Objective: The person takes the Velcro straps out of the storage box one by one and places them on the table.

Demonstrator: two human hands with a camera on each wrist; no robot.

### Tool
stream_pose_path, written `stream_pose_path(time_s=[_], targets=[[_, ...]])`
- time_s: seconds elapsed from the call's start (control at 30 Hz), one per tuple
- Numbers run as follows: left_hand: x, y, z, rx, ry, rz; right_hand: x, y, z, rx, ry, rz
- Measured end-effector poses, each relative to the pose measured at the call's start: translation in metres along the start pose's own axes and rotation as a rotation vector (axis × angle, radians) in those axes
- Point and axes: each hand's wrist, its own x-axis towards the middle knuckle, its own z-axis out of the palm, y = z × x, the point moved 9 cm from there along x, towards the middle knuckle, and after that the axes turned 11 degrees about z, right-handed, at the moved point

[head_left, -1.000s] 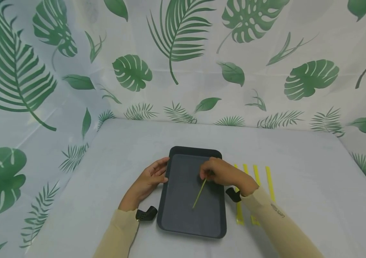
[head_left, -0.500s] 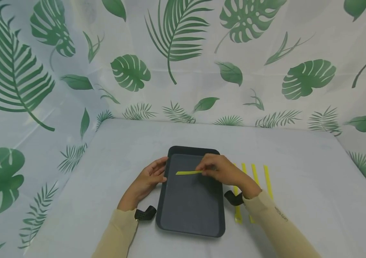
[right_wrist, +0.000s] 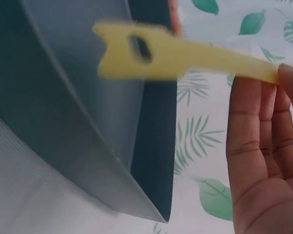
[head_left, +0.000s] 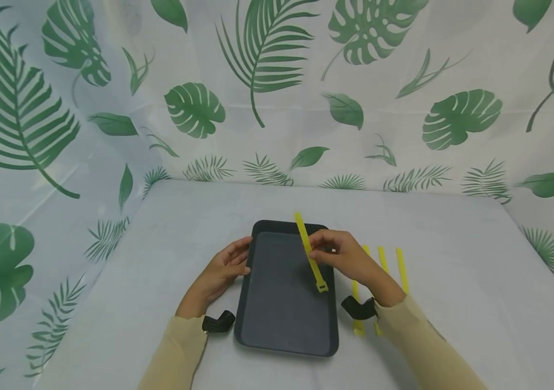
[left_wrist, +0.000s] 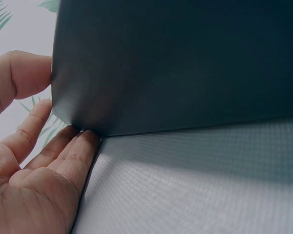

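My right hand [head_left: 342, 253] pinches a yellow hook-and-loop cable tie [head_left: 312, 264] between thumb and fingers, above the right half of a dark grey rectangular tray [head_left: 282, 319]. In the right wrist view the head of the cable tie [right_wrist: 168, 58] shows a slot and a notched end, slightly blurred. The strap slants, its slotted head toward me and its tail toward the back. Against the tray's left side rests my left hand [head_left: 220, 273]. In the left wrist view its thumb and loosely extended fingers [left_wrist: 80, 153] touch the outer wall of the tray [left_wrist: 185, 63].
Several more yellow cable ties [head_left: 401, 268] lie side by side on the white table [head_left: 462, 292], right of the tray and partly hidden under my right forearm. A leaf-printed curtain [head_left: 277, 135] stands behind and beside the table. Each wrist wears a black camera [head_left: 219, 323].
The cable tie has turned in my right hand, from pointing toward me, through sideways, to slanting with its slotted head showing. My left hand stays at the tray's edge.
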Motion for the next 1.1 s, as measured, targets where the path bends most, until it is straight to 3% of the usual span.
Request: stream_pose_path(time_s=[0.33,0.7,1.1], targets=[[0.002,-0.002,0.002,0.004,-0.022,0.003,-0.022,0.022,-0.013,0.211,-0.001,0.117],[0.000,-0.004,-0.003,0.005,-0.012,-0.016,-0.049,0.050,-0.021,0.261,0.067,0.202],[-0.008,0.001,-0.011,0.006,-0.015,0.012,-0.068,0.061,-0.031,0.283,0.099,0.176]])
